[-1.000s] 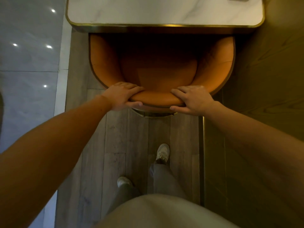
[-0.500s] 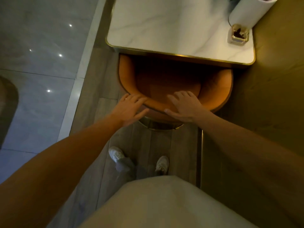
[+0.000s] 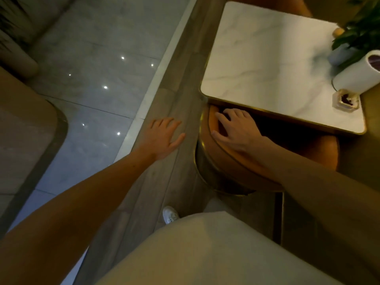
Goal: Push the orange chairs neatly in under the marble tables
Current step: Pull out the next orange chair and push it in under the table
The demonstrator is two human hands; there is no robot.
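Observation:
An orange chair (image 3: 230, 167) with a gold base rim sits tucked under the near edge of a white marble table (image 3: 267, 64) with a gold border. My right hand (image 3: 236, 128) rests flat on the chair's backrest top near its left end, fingers spread, not gripping. My left hand (image 3: 162, 136) hovers over the wood floor left of the chair, fingers apart, holding nothing. Another orange chair (image 3: 298, 5) shows at the table's far side.
On the table's right end stand a white roll (image 3: 357, 77), a small glass holder (image 3: 346, 99) and a green plant (image 3: 362, 27). A grey tiled floor (image 3: 92, 79) lies left of the wood strip. A curved grey seat (image 3: 26, 140) sits at far left.
My left hand has come off the chair's backrest and moved left over the floor. My right hand slid to the backrest's left end. The view has swung left and I stepped closer.

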